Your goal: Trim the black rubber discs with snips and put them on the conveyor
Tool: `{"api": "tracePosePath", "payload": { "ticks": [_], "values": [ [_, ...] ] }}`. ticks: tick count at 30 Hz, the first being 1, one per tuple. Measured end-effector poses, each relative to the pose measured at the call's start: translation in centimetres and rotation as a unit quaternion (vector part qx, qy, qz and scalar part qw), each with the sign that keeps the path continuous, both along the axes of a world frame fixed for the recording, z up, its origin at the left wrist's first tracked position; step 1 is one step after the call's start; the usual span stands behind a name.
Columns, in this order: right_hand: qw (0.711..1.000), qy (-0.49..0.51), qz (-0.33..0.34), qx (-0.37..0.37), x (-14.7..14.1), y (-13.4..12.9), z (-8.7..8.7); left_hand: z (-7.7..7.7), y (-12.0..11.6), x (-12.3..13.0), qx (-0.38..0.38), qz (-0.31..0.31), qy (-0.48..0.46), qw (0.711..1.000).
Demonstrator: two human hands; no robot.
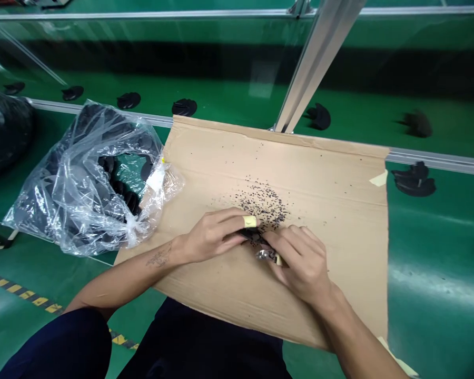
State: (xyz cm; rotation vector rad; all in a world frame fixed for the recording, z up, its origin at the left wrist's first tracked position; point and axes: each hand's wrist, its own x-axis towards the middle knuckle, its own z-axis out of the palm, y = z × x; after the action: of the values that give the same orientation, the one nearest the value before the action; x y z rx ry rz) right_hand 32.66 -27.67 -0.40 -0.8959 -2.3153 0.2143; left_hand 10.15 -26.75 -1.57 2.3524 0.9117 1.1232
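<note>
Pinching a black part (253,233) at the centre of the frame, the left hand's (217,234) fingertips sit just beside the right hand (304,258), whose curled fingers grip a shiny object (265,255), partly hidden. With them so close, a slip of the shiny object could catch a left finger, perhaps the one wearing yellow tape (250,221); whether its edge is sharp I cannot tell. A sweeping wrist could scatter the black bits (260,205) across the cardboard (351,252), and the left forearm could snag the clear bag (90,179) at left.
</note>
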Motion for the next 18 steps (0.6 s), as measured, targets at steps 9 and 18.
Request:
{"api": "tracePosePath", "payload": {
  "ticks": [9,18],
  "values": [
    [0.987,0.133,0.058,-0.062,0.3,0.3,0.0,0.1,0.1,0.0,-0.019,-0.006,0.025,0.999],
    [0.997,-0.053,-0.051,-0.008,0.9,1.1,-0.4,1.3,0.1,-0.2,-0.134,-0.066,-0.072,0.986]
  ]
}}
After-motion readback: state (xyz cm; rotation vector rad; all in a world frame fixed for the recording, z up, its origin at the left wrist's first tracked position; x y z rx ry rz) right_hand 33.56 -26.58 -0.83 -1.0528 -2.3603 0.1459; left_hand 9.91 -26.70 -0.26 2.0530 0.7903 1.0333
